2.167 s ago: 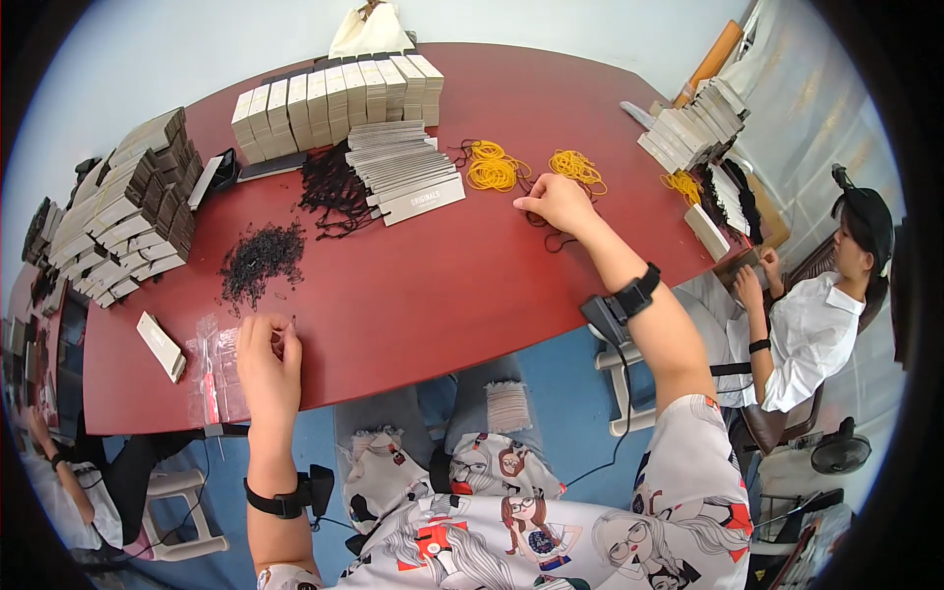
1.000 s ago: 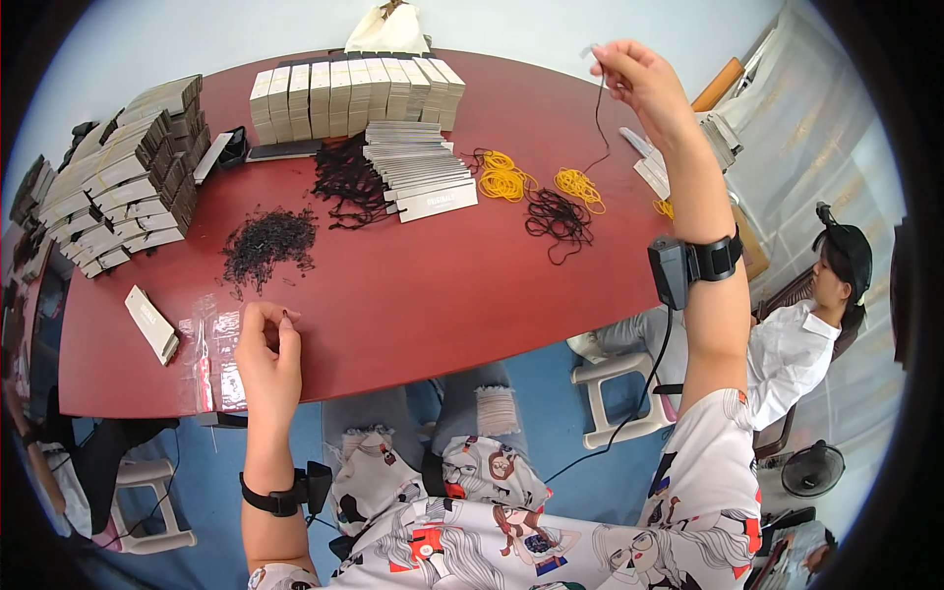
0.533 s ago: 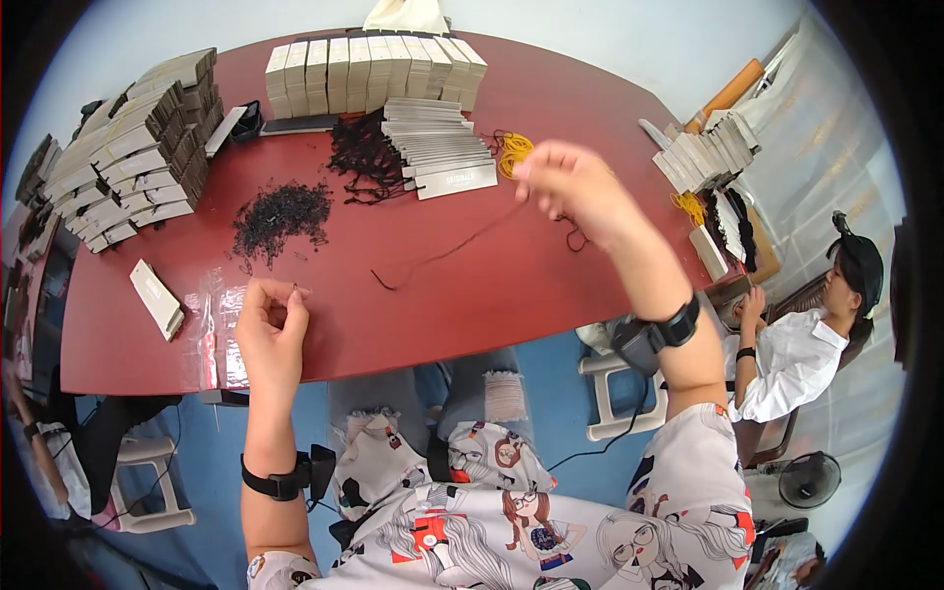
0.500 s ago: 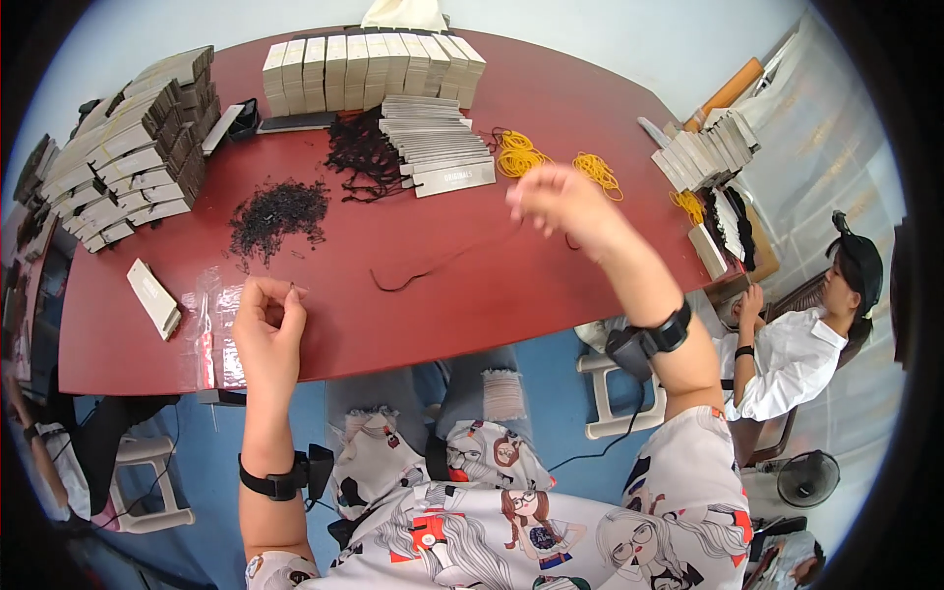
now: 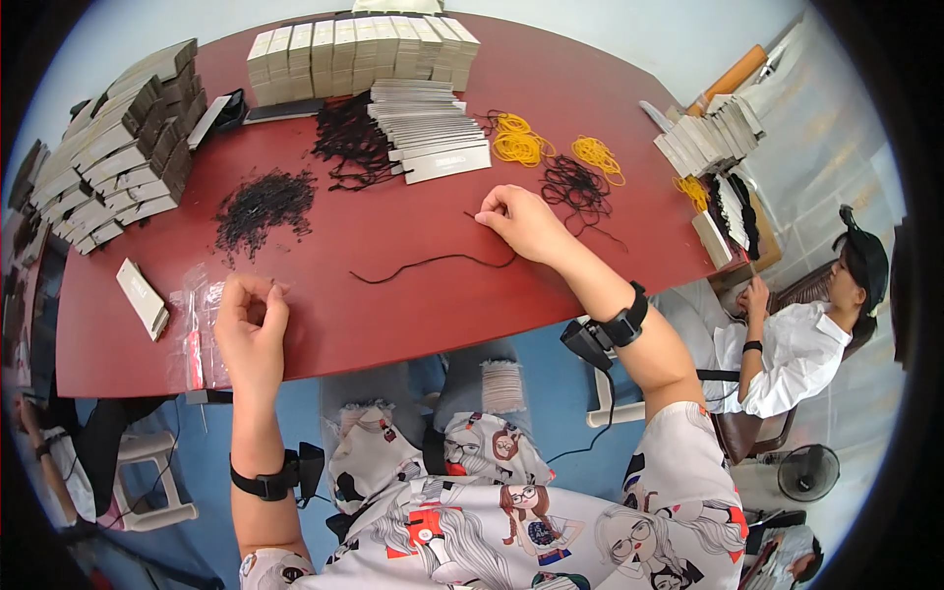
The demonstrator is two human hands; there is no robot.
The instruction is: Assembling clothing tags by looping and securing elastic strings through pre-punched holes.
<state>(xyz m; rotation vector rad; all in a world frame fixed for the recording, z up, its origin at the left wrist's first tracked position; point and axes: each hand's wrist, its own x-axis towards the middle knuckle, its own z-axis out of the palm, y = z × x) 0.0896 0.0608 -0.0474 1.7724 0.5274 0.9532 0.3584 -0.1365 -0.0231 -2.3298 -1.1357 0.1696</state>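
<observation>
A: Quick check, what've we got in our hands?

B: Our R hand (image 5: 526, 224) pinches a black cord (image 5: 438, 259) nr one end; a short tip pokes out past the thumb. The rest trails L in a loose wave, its far end nearer our L hand (image 5: 251, 339) but apart from it. Can't tell how much of it touches the tabletop (image 5: 393, 324).

A: & the L?

B: Thumb & fingertip closed tog. on a small dark piece (image 5: 274, 283), too tiny to ID.

A: Where's the front edge vs us?

B: It curves under both our forearms. L hand sits close to it, R hand well inside.

A: Room to move?

B: Most is btwn our hands: a wide red stretch w/ the cord running thru. L side's tighter: a clear plastic bag (image 5: 205, 315) right beside L hand, reaching the front edge, a card bundle (image 5: 143, 300) left of that, & a pile of small black pieces (image 5: 264, 211) just beyond.

A: R side?

B: A black cord tangle (image 5: 572, 187) just past R hand, yellow cord bundles (image 5: 596, 159) behind it. Fanned cards (image 5: 438, 128) lie farther in, upper L of R hand; a row of card stacks (image 5: 354, 59) stands beyond, twd the far edge.
</observation>
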